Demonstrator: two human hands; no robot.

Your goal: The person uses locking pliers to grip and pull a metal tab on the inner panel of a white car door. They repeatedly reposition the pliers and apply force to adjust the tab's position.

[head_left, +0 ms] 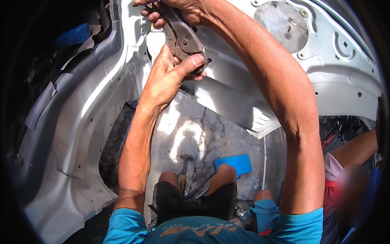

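Note:
Both my hands hold a pair of worn, rusty locking pliers (183, 37) at the top of the view, close against a white car body. My left hand (172, 73) is closed around their lower end, the thumb pressed across the metal. My right hand (187, 11) reaches over from the right and grips their upper end; the top edge of the view cuts off part of it. Beside the pliers stands the white door pillar (132, 36). The upper tip of the tool is hidden by my fingers and the view's edge.
An open white door panel (325, 77) with a round grey patch (282, 26) fills the upper right. On the concrete floor (227, 130) lie a hammer (184, 171) and a blue box (239, 163). Another person (353, 150) is close by at the right.

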